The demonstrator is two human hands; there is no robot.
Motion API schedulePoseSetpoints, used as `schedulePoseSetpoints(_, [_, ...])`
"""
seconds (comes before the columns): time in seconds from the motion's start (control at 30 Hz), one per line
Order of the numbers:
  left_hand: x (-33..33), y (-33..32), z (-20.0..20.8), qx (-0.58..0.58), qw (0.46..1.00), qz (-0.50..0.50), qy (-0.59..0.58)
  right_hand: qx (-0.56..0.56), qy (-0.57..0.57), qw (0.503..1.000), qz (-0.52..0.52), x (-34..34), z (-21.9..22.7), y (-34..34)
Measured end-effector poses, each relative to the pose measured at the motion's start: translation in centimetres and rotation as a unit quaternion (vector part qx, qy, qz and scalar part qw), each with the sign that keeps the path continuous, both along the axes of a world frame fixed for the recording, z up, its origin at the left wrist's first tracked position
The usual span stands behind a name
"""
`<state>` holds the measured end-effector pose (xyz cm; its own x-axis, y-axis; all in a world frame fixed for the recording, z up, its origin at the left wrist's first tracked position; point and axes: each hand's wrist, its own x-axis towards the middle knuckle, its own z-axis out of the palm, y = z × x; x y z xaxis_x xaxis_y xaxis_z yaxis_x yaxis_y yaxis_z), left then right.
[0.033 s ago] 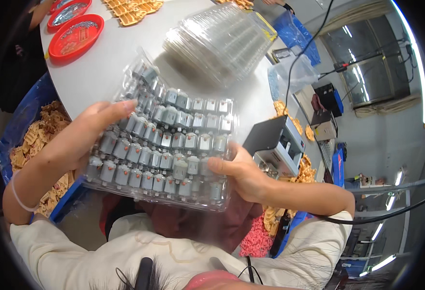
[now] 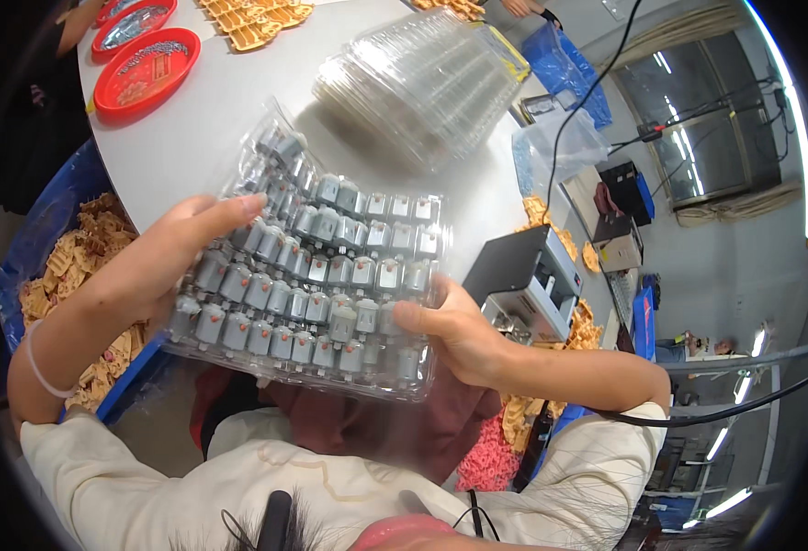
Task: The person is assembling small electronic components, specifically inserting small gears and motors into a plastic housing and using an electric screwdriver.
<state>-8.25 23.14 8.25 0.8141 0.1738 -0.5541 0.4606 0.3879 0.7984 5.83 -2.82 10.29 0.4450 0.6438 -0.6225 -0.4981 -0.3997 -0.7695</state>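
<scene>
Between my hands is a clear plastic tray (image 2: 395, 393), tilted over the near edge of the table. Rows of small grey electric motors (image 2: 339, 270) fill most of its pockets, several with an orange-red dot. My left hand (image 2: 197, 225) grips the tray's left side, thumb over the top edge and the other fingers hidden beneath. On the right side, my right hand (image 2: 454, 331) pinches the rim, its thumb lying over the end motors. Just beyond the tray, a stack of clear plastic trays (image 2: 422, 83) rests on the white table (image 2: 229, 87).
Red dishes (image 2: 192, 55) with small metal parts stand far left, near tan moulded parts (image 2: 261, 26). A blue-lined bin (image 2: 11, 294) of similar parts is at left. Right of the tray are a black-and-silver machine (image 2: 532, 285) and pink pieces (image 2: 486, 459). Another person's hand (image 2: 519, 7) shows at the top.
</scene>
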Motion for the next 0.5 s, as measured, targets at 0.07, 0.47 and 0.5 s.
schedulePoseSetpoints(0.07, [1.2,0.8,-1.5,-0.022,0.999,-0.029,0.006,0.032,0.078,0.996,0.002,0.6,-1.5,0.7])
schedulePoseSetpoints(0.47, [10.5,7.7,-5.5,0.142,0.971,-0.194,-0.007,0.049,0.153,0.987,0.005,2.9,-3.7,0.4])
schedulePoseSetpoints(0.5, [10.8,8.2,-5.4,0.201,0.955,-0.217,0.018,0.062,0.181,0.981,0.046,3.1,-3.8,0.2])
